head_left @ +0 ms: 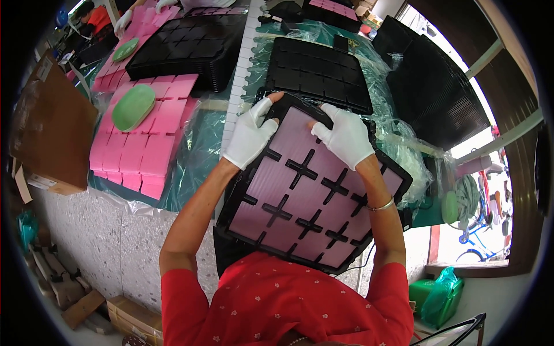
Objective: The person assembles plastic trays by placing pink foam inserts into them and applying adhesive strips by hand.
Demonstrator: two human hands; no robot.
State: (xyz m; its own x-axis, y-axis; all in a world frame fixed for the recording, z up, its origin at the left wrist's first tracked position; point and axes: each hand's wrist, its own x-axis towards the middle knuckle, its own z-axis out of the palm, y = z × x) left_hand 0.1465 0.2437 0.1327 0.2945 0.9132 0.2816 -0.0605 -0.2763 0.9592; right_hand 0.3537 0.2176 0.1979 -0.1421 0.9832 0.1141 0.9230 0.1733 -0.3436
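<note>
A black plastic tray (258,238) with cross-shaped dividers lies tilted in front of me, its near edge close to my body. A pale pink foam sheet (278,184) lines it, and the dividers stand up through its slots. My white-gloved left hand (251,135) grips the tray's far left corner, fingers at the rim and thumb at the sheet's edge. At the far edge, my gloved right hand (346,135) is closed over the rim with its thumb on the foam. Part of its grip is hidden behind the hand.
Slotted pink foam sheets (138,151) lie at left with a green oval dish (134,108) on top. Black trays (190,46) and another black tray (317,72) stand beyond. Black panels (433,86) lean at right; a cardboard box (55,127) stands left. Another person's gloved hand (123,23) is far left.
</note>
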